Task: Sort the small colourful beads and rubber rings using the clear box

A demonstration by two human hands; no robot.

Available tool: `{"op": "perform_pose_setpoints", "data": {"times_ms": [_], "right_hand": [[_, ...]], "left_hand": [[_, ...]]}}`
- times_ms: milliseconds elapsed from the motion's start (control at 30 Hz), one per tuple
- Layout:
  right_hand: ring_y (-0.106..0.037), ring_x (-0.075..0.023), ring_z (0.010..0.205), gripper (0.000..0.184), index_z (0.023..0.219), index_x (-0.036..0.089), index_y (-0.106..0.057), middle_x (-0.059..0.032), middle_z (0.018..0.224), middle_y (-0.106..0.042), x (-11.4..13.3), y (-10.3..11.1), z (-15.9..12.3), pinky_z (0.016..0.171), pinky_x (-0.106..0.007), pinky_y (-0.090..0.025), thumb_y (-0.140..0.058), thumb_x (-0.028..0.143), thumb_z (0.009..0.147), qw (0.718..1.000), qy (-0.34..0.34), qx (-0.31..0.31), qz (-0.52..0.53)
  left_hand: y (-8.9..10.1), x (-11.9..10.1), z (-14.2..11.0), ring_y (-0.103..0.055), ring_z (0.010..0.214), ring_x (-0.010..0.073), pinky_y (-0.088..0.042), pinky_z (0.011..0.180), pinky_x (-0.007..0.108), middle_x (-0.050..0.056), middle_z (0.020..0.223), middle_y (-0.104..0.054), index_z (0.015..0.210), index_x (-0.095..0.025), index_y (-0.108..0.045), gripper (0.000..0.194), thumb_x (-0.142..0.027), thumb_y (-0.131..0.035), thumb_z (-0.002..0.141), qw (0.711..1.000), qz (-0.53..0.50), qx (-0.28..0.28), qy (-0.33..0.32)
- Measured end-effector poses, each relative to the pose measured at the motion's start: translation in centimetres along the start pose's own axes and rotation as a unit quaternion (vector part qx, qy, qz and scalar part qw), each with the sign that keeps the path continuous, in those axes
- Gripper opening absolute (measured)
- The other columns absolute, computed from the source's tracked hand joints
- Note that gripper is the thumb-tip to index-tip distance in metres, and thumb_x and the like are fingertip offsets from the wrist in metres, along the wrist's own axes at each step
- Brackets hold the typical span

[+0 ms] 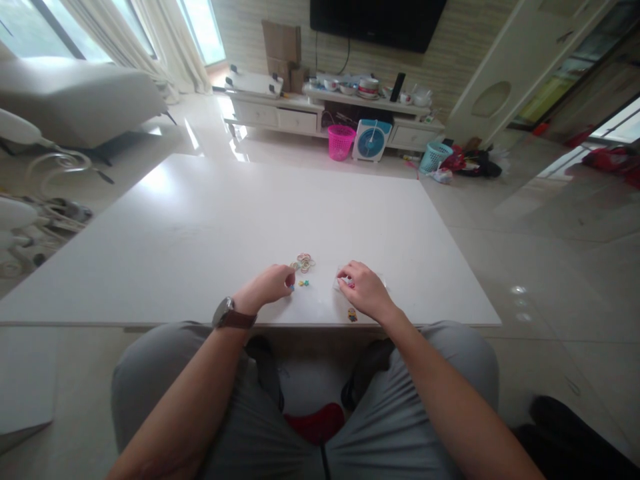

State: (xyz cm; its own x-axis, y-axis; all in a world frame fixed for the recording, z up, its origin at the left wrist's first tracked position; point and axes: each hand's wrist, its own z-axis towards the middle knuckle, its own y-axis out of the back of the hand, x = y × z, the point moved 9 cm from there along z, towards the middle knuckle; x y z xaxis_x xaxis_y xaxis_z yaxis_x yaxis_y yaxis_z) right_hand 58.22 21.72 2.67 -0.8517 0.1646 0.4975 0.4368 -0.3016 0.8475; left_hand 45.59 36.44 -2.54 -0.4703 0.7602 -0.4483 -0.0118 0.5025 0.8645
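I sit at a white low table (200, 220), both hands resting near its front edge. My left hand (270, 285), with a watch on the wrist, has its fingers curled and pinched beside a few tiny coloured pieces (303, 283). A small pile of coloured rubber bands (304, 261) lies just beyond it. My right hand (364, 288) is closed in a pinch on a small clear packet (340, 283) with something pink at the fingertips. A small yellow and dark item (353, 315) lies at the table edge by my right wrist.
A TV cabinet (300, 117) with dishes stands at the far wall, with a pink basket (341, 141), a small fan (373, 140) and a teal basket (433, 157) on the floor. A sofa (75, 97) is far left. My knees are under the table's front edge.
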Motion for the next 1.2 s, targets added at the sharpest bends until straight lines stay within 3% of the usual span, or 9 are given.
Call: {"op": "perform_pose_setpoints", "data": {"times_ms": [433, 667, 1200], "right_hand": [[-0.058, -0.0203, 0.094, 0.010, 0.088, 0.020, -0.066, -0.0053, 0.094, -0.063, 0.4, 0.0, -0.1, 0.087, -0.032, -0.043, -0.057, 0.017, 0.093, 1.000, 0.010, 0.010, -0.025], [-0.058, -0.0206, 0.095, 0.010, 0.088, 0.020, -0.066, -0.0056, 0.094, -0.064, 0.5, 0.1, -0.2, 0.087, -0.032, -0.044, -0.057, 0.017, 0.093, 1.000, 0.007, 0.014, -0.025], [-0.058, -0.0206, 0.095, 0.010, 0.089, 0.020, -0.067, -0.0060, 0.095, -0.064, 0.7, 0.1, -0.2, 0.087, -0.032, -0.044, -0.058, 0.018, 0.093, 0.999, 0.008, 0.020, -0.032]], "left_hand": [[0.0, -0.2, 0.4, -0.065, 0.075, 0.0184, -0.049, 0.073, 0.028, 0.007, 0.085, -0.073, 0.088, -0.017, -0.073, 0.023, -0.007, -0.057, 0.077, 1.000, 0.002, -0.021, -0.003], [-0.6, -0.4, 0.7, -0.063, 0.076, 0.0171, -0.049, 0.071, 0.027, 0.005, 0.088, -0.070, 0.098, -0.018, -0.070, 0.033, -0.002, -0.056, 0.072, 0.998, -0.028, -0.038, -0.048], [-0.9, -1.2, 0.7, -0.064, 0.079, 0.0175, -0.050, 0.073, 0.026, 0.006, 0.091, -0.070, 0.100, -0.018, -0.070, 0.035, -0.003, -0.056, 0.072, 0.997, -0.029, -0.035, -0.056]]}}
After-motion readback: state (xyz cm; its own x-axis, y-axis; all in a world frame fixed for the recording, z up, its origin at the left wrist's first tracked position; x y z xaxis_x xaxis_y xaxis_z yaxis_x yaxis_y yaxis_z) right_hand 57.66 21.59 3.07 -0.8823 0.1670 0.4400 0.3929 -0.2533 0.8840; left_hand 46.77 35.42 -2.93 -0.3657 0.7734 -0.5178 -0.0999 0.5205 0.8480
